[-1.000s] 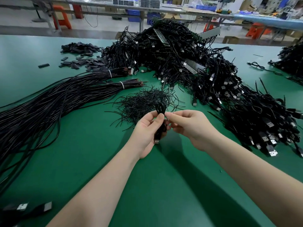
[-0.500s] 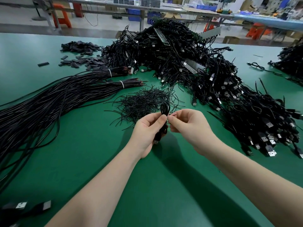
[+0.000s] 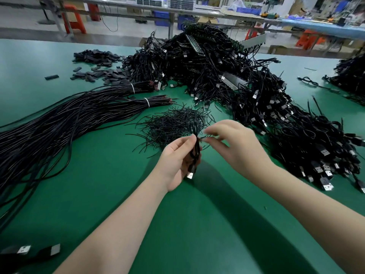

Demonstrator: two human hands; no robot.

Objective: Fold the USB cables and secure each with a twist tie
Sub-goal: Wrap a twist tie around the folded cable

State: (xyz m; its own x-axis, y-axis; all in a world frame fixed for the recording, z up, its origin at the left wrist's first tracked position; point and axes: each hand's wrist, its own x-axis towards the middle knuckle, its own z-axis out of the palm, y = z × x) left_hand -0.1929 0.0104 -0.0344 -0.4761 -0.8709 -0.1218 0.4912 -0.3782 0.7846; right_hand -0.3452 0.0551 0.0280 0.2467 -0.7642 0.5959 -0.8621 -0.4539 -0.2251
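My left hand grips a folded black USB cable upright above the green table, its silver plug hanging below my palm. A thin black twist tie sticks out sideways from the cable's middle. My right hand is beside it, blurred by motion, with its fingertips at the tie's ends. Just behind the hands lies a loose heap of black twist ties.
Long bundles of straight black cables with white bands stretch across the left. A large pile of tied USB cables fills the back and right. Small black sleeves lie at the far left. Two USB plugs sit at the near left edge.
My right hand has shifted slightly right and up and now blurs as it works the tie's ends. The cable bundle stays in my left hand, raised a little.
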